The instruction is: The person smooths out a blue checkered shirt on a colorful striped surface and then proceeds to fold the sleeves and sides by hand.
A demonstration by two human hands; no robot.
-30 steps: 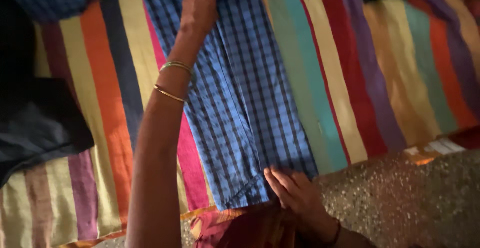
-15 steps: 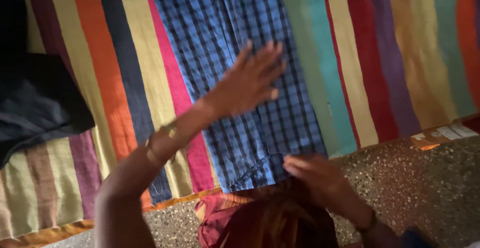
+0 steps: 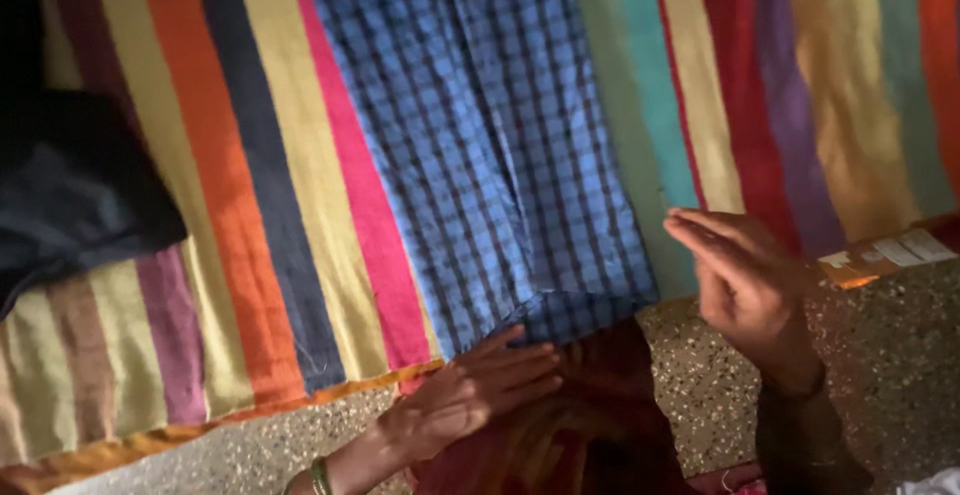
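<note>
Dark cloth (image 3: pixel 70 195) sits bunched at the left edge on the striped mat (image 3: pixel 230 215). Centre frame, the blue checked garment (image 3: pixel 480 145) lies flat and smoothed, so the laying-out looks mostly done; its near hem is slightly turned up and no fold shows yet. Left hand (image 3: pixel 480 390) rests at that hem, fingers together, flat. Right hand (image 3: pixel 745 280) hovers lower right, fingers straight and pressed together, holding nothing.

1. The left hand (image 3: pixel 470 390) lies low and flat, palm down, fingers together pointing toward two o'clock, a green bangle at the wrist.
2. The right hand (image 3: pixel 745 275) is raised and open, edge-on, fingers straight and pointing toward ten o'clock, holding nothing.
</note>
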